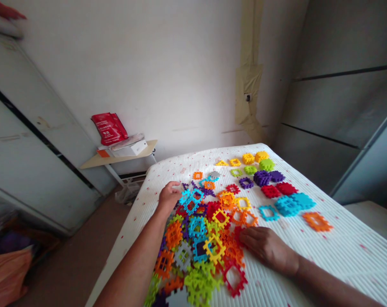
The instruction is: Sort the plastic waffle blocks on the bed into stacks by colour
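A heap of colourful plastic interlocking tiles with toothed edges lies along the bed's left side. My left hand (169, 197) is at the far left edge of the heap, its fingers bent and closed on the edge of light-blue window tiles (192, 201). My right hand (270, 250) lies low at the heap's right side, fingers stretched toward a red tile (238, 233) and touching it; their tips are partly hidden. Close by are orange tiles (233, 249), a yellow frame tile (214, 248) and a red frame tile (235, 279).
Sorted by colour on the bed's right stand yellow (248, 158), green (266, 164), purple (262, 178), red (286, 188) and blue stacks (287, 206), plus an orange one (317, 221). A small table (94, 161) holds red packets (108, 129). Grey cabinets (340, 102) stand right.
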Demonstrator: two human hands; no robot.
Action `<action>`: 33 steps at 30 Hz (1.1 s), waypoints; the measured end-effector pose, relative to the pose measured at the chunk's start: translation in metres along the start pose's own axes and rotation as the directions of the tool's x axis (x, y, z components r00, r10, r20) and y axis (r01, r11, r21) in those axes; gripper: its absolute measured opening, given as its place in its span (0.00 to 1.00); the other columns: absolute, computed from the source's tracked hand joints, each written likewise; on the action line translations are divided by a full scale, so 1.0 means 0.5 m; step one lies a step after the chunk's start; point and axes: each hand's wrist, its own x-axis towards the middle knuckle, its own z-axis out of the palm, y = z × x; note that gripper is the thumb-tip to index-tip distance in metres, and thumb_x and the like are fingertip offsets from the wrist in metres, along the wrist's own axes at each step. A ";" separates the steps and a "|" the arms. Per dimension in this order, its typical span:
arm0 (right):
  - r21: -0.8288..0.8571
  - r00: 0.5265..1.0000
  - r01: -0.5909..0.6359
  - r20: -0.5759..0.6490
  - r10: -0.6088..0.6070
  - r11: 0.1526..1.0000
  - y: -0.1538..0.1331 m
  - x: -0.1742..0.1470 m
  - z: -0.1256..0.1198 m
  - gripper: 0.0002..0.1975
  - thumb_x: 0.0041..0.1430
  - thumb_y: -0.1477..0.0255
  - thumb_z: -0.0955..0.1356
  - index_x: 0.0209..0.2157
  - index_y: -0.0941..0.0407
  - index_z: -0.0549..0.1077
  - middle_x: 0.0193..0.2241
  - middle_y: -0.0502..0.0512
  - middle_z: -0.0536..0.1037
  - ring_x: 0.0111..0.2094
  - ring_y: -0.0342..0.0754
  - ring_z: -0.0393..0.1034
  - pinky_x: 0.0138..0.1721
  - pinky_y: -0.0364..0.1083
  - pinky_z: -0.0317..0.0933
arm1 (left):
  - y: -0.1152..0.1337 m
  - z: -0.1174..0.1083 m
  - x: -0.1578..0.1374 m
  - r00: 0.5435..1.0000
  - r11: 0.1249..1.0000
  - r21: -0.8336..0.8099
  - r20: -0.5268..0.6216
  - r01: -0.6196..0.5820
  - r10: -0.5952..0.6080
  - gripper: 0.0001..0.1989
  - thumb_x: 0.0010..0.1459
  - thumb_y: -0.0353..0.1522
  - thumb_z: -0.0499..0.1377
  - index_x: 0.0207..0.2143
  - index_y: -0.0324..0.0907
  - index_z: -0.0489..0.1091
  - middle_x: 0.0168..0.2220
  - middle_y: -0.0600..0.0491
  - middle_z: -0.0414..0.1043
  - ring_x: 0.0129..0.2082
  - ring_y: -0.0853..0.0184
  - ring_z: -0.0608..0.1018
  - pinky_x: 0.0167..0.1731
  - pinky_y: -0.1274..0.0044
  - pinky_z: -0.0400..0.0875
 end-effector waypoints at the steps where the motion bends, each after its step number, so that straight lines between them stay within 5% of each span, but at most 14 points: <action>1: 0.010 1.000 -0.008 0.011 0.008 1.000 0.001 -0.001 0.001 0.17 0.69 0.71 0.53 0.34 0.58 0.70 0.28 0.55 0.74 0.29 0.43 0.67 0.30 0.43 0.61 | 0.009 -0.004 -0.007 1.000 0.999 -0.026 -0.007 -0.019 0.019 0.22 0.34 0.28 0.57 0.38 0.40 0.67 0.18 0.62 0.64 0.17 0.73 0.65 0.19 0.81 0.57; 8: 0.053 1.000 -0.009 0.004 0.009 0.999 0.005 -0.003 0.007 0.17 0.68 0.71 0.53 0.35 0.57 0.70 0.29 0.55 0.73 0.29 0.43 0.67 0.31 0.43 0.62 | 0.060 -0.033 -0.060 0.994 0.971 -0.219 0.035 -0.092 0.102 0.29 0.37 0.31 0.61 0.46 0.38 0.64 0.22 0.60 0.68 0.21 0.73 0.68 0.24 0.80 0.60; 13: 0.029 0.999 -0.015 0.047 0.014 0.999 0.006 -0.004 0.008 0.17 0.68 0.70 0.54 0.34 0.57 0.70 0.29 0.55 0.73 0.30 0.44 0.67 0.31 0.44 0.62 | 0.061 -0.041 -0.091 0.980 0.922 -0.383 0.198 0.052 0.027 0.33 0.38 0.29 0.62 0.51 0.38 0.62 0.25 0.58 0.70 0.22 0.74 0.69 0.25 0.80 0.61; 19: 0.017 0.999 -0.022 0.035 0.021 1.000 0.004 -0.001 0.008 0.17 0.68 0.71 0.54 0.33 0.57 0.69 0.29 0.55 0.73 0.29 0.43 0.67 0.30 0.43 0.61 | 0.073 -0.048 -0.116 0.861 0.892 -0.392 0.509 0.225 0.007 0.37 0.39 0.28 0.63 0.55 0.39 0.58 0.28 0.56 0.71 0.24 0.72 0.71 0.27 0.78 0.62; 28: 0.035 0.993 0.007 -0.121 -0.002 0.999 -0.007 0.009 -0.014 0.11 0.66 0.74 0.58 0.43 0.58 0.68 0.39 0.60 0.76 0.37 0.46 0.71 0.37 0.45 0.66 | 0.087 -0.022 -0.152 0.919 0.892 -0.389 0.388 0.232 -0.070 0.39 0.36 0.28 0.64 0.55 0.38 0.59 0.25 0.58 0.69 0.22 0.75 0.67 0.24 0.80 0.60; 33: -0.051 0.970 -0.062 -0.240 0.048 0.997 -0.064 0.078 -0.039 0.19 0.62 0.68 0.62 0.54 0.59 0.62 0.51 0.66 0.69 0.47 0.53 0.67 0.43 0.52 0.65 | 0.097 0.013 -0.210 0.916 0.861 -0.411 0.374 0.301 -0.142 0.41 0.35 0.29 0.64 0.56 0.40 0.59 0.25 0.57 0.69 0.20 0.75 0.66 0.22 0.80 0.58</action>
